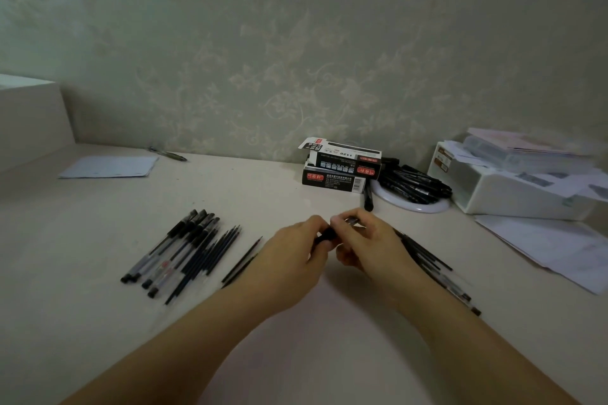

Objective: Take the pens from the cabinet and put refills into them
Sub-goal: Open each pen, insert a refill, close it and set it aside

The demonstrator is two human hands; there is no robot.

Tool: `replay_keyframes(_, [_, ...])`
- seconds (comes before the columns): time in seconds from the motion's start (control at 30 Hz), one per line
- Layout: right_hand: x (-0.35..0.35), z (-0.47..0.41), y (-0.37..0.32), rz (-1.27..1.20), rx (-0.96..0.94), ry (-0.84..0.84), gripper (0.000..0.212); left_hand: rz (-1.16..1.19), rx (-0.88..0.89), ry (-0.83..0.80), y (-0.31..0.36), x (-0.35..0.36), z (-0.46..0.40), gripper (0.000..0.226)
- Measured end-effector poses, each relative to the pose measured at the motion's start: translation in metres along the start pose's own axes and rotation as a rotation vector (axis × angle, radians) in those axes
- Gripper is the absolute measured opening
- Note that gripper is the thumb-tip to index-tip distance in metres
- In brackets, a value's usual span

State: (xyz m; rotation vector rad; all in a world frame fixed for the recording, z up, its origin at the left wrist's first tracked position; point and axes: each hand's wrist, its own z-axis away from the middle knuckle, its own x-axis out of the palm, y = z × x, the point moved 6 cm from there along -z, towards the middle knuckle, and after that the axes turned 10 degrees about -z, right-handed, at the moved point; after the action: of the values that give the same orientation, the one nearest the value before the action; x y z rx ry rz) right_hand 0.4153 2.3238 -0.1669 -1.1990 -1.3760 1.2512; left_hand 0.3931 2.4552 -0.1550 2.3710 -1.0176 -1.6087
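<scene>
Both forearms reach forward over the table. Left hand and right hand meet at centre, fingers curled round one black pen; its right half is hidden, possibly a separate barrel. Finished pens lie left.

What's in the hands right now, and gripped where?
One black pen: left hand pinches its dark end, right hand grips the other end.
</scene>
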Motion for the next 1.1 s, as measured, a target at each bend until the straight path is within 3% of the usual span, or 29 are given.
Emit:
replay_keyframes(0.37, [0.0,-0.003,0.006,-0.049,0.027,0.019,0.025,-0.365,-0.068,0.051,-0.014,0.003,-0.007,0.043])
replay_keyframes(0.6, [0.002,-0.003,0.009,-0.129,0.054,0.053,0.023,-0.43,-0.115,0.062,-0.013,0.003,-0.007,0.054])
replay_keyframes(0.8, [-0.013,-0.005,-0.003,-0.068,-0.081,0.165,0.021,-0.439,-0.22,0.072,-0.022,-0.008,-0.01,0.07])
replay_keyframes(0.9, [-0.02,-0.002,-0.011,0.226,-0.206,0.221,0.011,-0.439,-0.184,0.056,-0.02,-0.004,-0.006,0.055])
replay_keyframes(1.0, [-0.009,0.003,-0.011,0.667,-0.286,0.085,0.007,-0.364,-0.16,0.014,-0.024,-0.003,-0.003,0.031])
replay_keyframes(1.1, [0.003,0.006,-0.007,0.929,-0.314,-0.033,0.007,-0.302,-0.102,0.044,-0.023,-0.008,-0.004,0.021])
